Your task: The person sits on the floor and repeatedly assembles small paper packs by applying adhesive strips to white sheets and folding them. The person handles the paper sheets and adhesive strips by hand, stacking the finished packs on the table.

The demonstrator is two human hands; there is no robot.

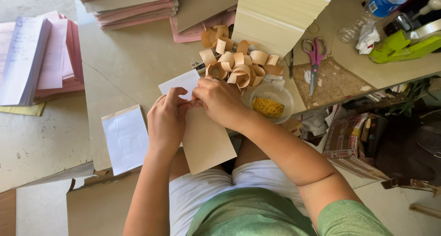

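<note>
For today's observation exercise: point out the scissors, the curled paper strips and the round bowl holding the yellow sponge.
scissors (pixel 314 57), head view, on the pink handles.
curled paper strips (pixel 239 64), head view, on the middle of the pile.
round bowl (pixel 287 94), head view, on its clear right rim.

A clear plastic bottle with a blue label (pixel 385 1) lies at the far right corner of the table (pixel 124 66). Below the table's right edge, on the floor, stands a worn cardboard box printed in red and tan (pixel 345 137), its flaps open, with crumpled paper just beside it. No signs or screens are in view.
</note>
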